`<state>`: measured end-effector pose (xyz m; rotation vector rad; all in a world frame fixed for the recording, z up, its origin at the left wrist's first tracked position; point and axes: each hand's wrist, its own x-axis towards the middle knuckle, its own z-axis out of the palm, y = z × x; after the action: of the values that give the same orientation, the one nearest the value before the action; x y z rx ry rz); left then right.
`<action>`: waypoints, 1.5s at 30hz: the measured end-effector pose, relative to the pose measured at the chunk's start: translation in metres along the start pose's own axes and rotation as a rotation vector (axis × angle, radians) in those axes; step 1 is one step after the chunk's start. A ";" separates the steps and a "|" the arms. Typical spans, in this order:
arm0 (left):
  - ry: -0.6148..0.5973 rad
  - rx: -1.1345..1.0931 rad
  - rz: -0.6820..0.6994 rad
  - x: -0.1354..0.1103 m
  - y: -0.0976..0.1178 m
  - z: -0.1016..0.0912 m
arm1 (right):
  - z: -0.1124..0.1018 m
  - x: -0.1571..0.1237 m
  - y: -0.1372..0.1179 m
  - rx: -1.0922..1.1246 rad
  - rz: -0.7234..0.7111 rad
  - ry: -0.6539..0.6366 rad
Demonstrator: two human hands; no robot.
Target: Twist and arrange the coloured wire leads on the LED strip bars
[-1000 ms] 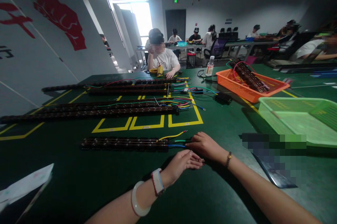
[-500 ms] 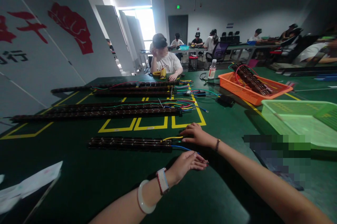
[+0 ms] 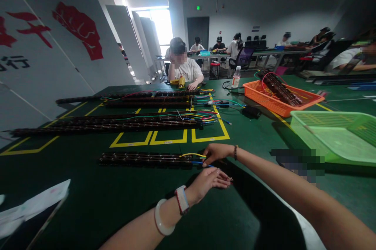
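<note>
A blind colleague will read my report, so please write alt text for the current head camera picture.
A person's right hand is at the coloured wires of a short dark bundle on a green table; the open left hand is nearer the camera. Longer bundles lie beyond, with an orange basket and a green basket at right.

Dark wired strip bundle: straight, flat, copper-toned lines lengthwise, small pale marks at intervals; lies crosswise on the green tabletop. Three loose leads leave its right end. Yellow lead bows slightly upward, far end hidden. Green lead, only a short length visible, lies between the other two. Blue lead runs nearest the viewer, partly covered, tip unclear
</note>
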<state>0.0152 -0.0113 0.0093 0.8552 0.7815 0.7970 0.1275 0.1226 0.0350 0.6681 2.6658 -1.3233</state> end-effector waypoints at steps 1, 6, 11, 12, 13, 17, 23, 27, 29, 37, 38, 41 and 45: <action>-0.002 -0.001 -0.003 0.000 0.000 0.000 | 0.000 0.000 -0.001 -0.021 -0.003 0.001; 0.030 -0.123 -0.020 -0.002 0.003 0.000 | 0.009 -0.007 -0.006 -0.142 -0.005 0.126; 0.093 -0.294 -0.054 -0.004 0.005 0.001 | 0.022 -0.013 -0.013 -0.399 -0.057 0.324; 0.096 -0.332 -0.035 -0.004 0.005 0.001 | 0.025 -0.014 -0.015 -0.504 -0.073 0.382; 0.107 -0.377 -0.005 -0.004 0.004 0.001 | 0.028 -0.015 -0.017 -0.614 -0.081 0.434; 0.239 -0.528 0.120 -0.003 0.001 0.003 | 0.044 -0.019 -0.027 -0.960 -0.108 0.457; 0.416 -0.614 0.107 -0.001 0.000 0.004 | 0.064 -0.020 -0.039 -1.160 -0.137 0.445; 0.412 -0.652 0.106 0.001 0.001 0.001 | 0.067 -0.020 -0.042 -1.143 -0.075 0.445; 0.404 -0.649 0.109 0.001 0.001 0.000 | 0.070 -0.021 -0.041 -1.112 -0.060 0.477; 0.365 -0.601 0.166 0.003 0.002 -0.001 | 0.069 -0.046 -0.028 -0.914 -0.182 0.650; 0.346 -0.587 0.172 0.002 0.003 -0.001 | 0.064 -0.051 -0.025 -0.878 -0.236 0.658; 0.274 -0.562 0.164 0.002 0.005 -0.003 | 0.053 -0.065 -0.011 -0.793 -0.379 0.718; 0.198 -0.559 0.138 0.002 0.005 -0.005 | 0.050 -0.075 0.004 -0.791 -0.460 0.820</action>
<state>0.0102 -0.0057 0.0113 0.3331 0.6263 1.1657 0.1913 0.0601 0.0207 0.5571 3.7283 0.1754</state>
